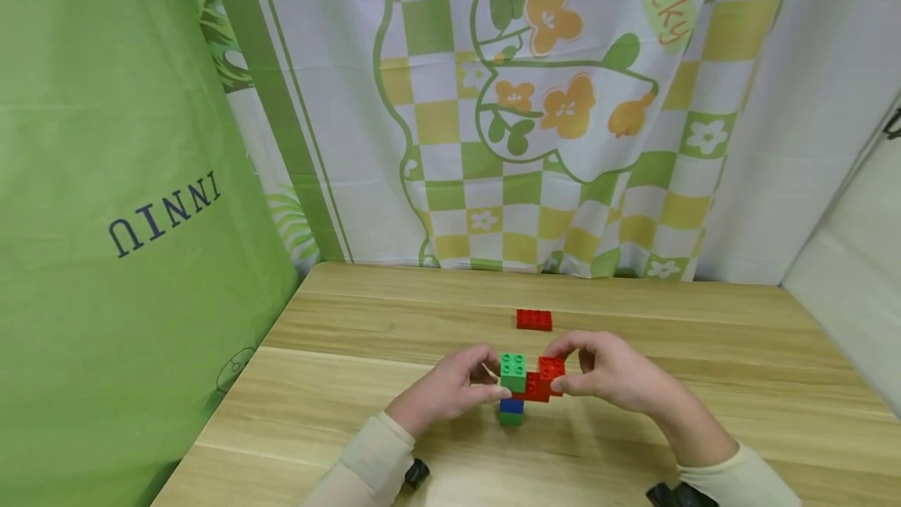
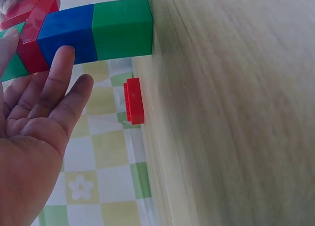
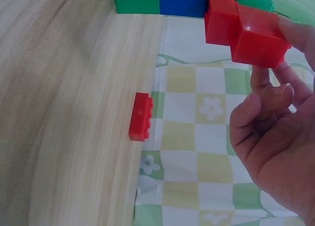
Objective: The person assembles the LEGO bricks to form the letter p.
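A small stack of toy building bricks stands upright on the table. At its base is a green brick [image 1: 511, 418], with a blue brick [image 2: 69, 26] above it. A flatter red brick [image 3: 220, 19] lies across the blue one and juts out to the right. On its left end sits a second green brick [image 1: 513, 372], which my left hand [image 1: 450, 388] holds between thumb and fingers. My right hand [image 1: 615, 372] pinches a square red brick [image 3: 261, 36] at the jutting right end. Whether that brick is fully seated, I cannot tell.
Behind the stack, a loose red brick [image 1: 534, 320] lies studs up on the wooden table [image 1: 394, 311]. A patterned curtain [image 1: 450, 124] hangs along the far edge, and green cloth [image 1: 141, 296] borders the left side.
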Available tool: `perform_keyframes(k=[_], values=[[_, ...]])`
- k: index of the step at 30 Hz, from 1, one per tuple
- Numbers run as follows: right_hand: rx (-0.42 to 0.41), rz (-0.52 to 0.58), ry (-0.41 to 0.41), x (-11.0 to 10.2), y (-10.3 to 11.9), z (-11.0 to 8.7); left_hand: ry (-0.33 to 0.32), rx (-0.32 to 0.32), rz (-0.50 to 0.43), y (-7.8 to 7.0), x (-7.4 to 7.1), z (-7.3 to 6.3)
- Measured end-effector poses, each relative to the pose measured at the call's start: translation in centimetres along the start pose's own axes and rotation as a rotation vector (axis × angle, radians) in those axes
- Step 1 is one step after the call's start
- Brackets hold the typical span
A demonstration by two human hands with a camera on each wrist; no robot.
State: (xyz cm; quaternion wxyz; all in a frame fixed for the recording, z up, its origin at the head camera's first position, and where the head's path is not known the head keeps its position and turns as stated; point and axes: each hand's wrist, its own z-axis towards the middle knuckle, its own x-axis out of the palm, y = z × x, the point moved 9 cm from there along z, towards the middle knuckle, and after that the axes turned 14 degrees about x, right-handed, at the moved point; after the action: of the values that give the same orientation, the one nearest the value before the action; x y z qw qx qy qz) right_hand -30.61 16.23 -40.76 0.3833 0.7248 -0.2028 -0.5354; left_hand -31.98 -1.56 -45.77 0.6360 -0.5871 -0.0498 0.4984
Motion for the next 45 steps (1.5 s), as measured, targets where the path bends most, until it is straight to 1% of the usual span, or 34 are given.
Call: perform_keyframes(k=[5, 12, 15, 19, 22, 24, 27, 30, 33, 35, 39, 41, 45], values=[[0.018, 0.020, 0.007, 0.1, -0.3, 0.0, 0.000, 0.003, 0.014, 0.1, 0.0, -0.1], [-0.003, 0.008, 0.022, -0.1, 0.4, 0.0, 0.005, 0.010, 0.033, 0.3, -0.1, -0.1], [0.006, -0.004, 0.036, 0.0, 0.4, 0.0, 0.003, 0.019, 0.027, 0.2, 0.0, -0.1], [-0.008, -0.003, 0.052, -0.2, 0.8, -0.1, -0.001, 0.030, 0.022, 0.1, -0.1, -0.1], [-0.019, 0.019, 0.035, -0.6, 0.9, 0.3, -0.007, 0.026, 0.018, 0.2, -0.1, -0.2], [-0.015, 0.028, 0.003, -1.1, 0.6, 1.0, -0.011, 0.025, 0.010, 0.2, -0.2, -0.2], [0.006, 0.017, -0.058, -1.9, -0.3, 2.7, -0.016, 0.026, -0.003, 0.1, -0.1, -0.1], [0.053, 0.029, -0.103, -2.8, -1.9, 4.6, -0.014, 0.024, -0.012, 0.0, 0.2, 0.0], [0.111, 0.049, -0.125, -3.1, -3.9, 6.8, -0.007, 0.009, -0.020, 0.3, 0.4, 0.0], [0.134, 0.028, -0.132, -2.9, -5.0, 8.1, -0.003, 0.004, -0.020, 0.4, 0.5, 0.0], [0.171, -0.087, -0.150, -1.9, -6.5, 10.5, -0.010, 0.019, -0.012, 0.5, 0.4, 0.0], [0.162, -0.141, -0.155, -1.4, -6.7, 11.6, -0.011, 0.033, -0.013, 0.4, 0.4, 0.0], [0.133, -0.183, -0.160, -0.4, -6.8, 13.0, -0.007, 0.050, -0.010, 0.3, 0.1, -0.1]])
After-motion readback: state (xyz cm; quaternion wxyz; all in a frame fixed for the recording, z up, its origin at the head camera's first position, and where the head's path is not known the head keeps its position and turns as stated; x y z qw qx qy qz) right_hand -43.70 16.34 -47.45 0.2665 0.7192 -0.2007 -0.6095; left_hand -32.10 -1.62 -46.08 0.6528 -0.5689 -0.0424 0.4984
